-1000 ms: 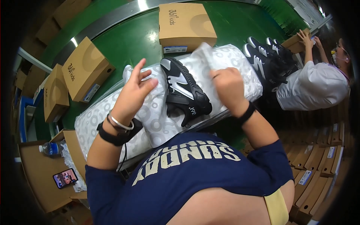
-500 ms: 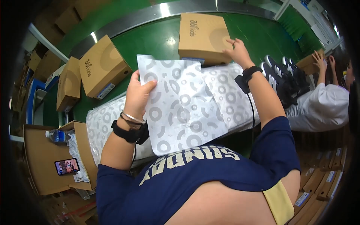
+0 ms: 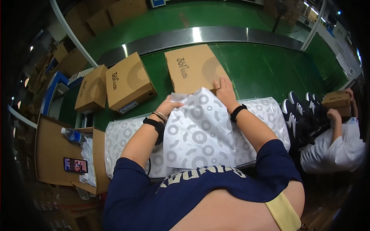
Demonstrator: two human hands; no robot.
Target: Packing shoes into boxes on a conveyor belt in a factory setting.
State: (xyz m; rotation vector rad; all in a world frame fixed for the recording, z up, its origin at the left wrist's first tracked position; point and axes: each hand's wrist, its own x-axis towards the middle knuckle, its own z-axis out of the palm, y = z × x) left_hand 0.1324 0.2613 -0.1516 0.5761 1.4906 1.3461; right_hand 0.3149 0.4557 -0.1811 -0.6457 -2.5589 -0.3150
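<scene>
My left hand [image 3: 169,106] sits at the middle of the frame, its fingers pinching the upper left corner of a sheet of white wrapping paper [image 3: 196,134] printed with grey rings. The sheet hangs tilted in front of my chest, its top edge near the brown cardboard shoebox [image 3: 194,69] that lies closed on the green conveyor belt [image 3: 262,65] just above centre. My right hand [image 3: 224,92] lies flat at the near right corner of that shoebox, fingers pressed together and pointing up the frame, right at the paper's top edge; whether they also grip the sheet I cannot tell. A black watch is on my left wrist with thin bangles, and a black band is on my right wrist.

Under the lifted sheet, a stack of the same ringed paper [image 3: 123,134] spreads over the bench from lower left to right of centre. Two more closed shoeboxes [image 3: 129,81] stand on the belt at upper left, side by side. At the far left, an open cardboard tray [image 3: 50,150] carries a phone [image 3: 75,165] with a lit screen and a water bottle [image 3: 71,134]. At the right edge, black sneakers [image 3: 304,115] with white stripes lie in a row beside a co-worker in a white shirt [image 3: 335,150], who holds a small brown box [image 3: 336,99].
</scene>
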